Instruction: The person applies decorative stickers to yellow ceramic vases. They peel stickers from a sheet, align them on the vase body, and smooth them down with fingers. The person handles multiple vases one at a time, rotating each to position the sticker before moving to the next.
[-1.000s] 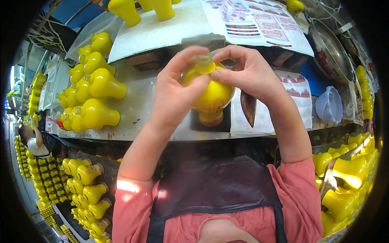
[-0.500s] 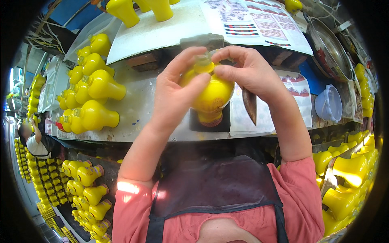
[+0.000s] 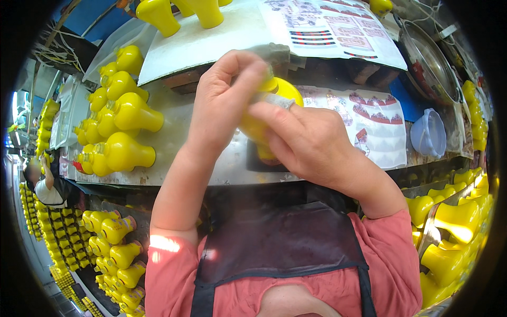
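A glossy yellow bottle (image 3: 290,91) with a narrow clear neck stands between my hands, its lower part over a black pad (image 3: 254,161). My left hand (image 3: 224,98) curls its fingers at the bottle's neck and upper side; its fingertips are smeared by motion. Closed across the bottle's near side, my right hand (image 3: 311,137) has a pale grey flat piece (image 3: 275,100) pinched under its thumb, against the yellow surface. Its kind is hard to make out. The hands cover much of the bottle.
Several yellow bottles (image 3: 127,150) lie on the left of the table, with more on the raised white board (image 3: 232,39). Printed decal sheets (image 3: 369,127) lie to the right, near a pale blue bucket (image 3: 428,133) and a metal basin (image 3: 428,63). Racks of bottles flank me; another person (image 3: 48,185) is far left.
My right hand has swung down and left across the bottle, and the pale grey piece now shows. The dark pointed tool by that hand is out of sight. My left hand has shifted up slightly.
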Available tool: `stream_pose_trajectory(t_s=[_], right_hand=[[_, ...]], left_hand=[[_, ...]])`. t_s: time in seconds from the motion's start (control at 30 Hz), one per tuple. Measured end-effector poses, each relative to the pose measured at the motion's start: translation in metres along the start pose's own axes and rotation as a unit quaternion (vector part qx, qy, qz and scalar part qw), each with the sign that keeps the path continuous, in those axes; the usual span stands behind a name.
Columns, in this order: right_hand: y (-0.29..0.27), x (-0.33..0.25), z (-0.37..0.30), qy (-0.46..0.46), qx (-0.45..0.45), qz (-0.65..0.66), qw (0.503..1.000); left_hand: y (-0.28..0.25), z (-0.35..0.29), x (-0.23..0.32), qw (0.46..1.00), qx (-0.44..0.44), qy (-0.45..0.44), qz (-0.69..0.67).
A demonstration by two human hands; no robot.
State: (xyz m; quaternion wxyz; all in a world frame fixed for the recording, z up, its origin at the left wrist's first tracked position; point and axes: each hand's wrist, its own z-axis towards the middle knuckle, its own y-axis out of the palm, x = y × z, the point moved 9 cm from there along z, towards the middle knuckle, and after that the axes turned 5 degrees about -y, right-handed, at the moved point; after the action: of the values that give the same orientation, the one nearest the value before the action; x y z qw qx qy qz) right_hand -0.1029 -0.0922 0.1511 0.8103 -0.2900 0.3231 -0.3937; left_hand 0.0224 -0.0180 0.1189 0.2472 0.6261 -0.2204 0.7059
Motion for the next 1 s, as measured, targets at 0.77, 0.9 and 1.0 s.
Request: stream_pose_trajectory(t_s=[0.77, 0.9, 1.0], right_hand=[[-0.014, 0.073, -0.026, 0.228, 0.127, 0.264, 0.928], [0.006, 0.086, -0.009, 0.265, 0.044, 0.333, 0.904], [0.015, 0.088, 0.0, 0.278, -0.013, 0.324, 0.904]], left_hand=[[0.007, -0.012, -0.002, 0.994, -0.056, 0.005, -0.092], [0.005, -0.01, -0.013, 0.99, -0.05, -0.028, -0.127], [0.0, -0.012, -0.021, 0.985, -0.05, -0.049, -0.156]])
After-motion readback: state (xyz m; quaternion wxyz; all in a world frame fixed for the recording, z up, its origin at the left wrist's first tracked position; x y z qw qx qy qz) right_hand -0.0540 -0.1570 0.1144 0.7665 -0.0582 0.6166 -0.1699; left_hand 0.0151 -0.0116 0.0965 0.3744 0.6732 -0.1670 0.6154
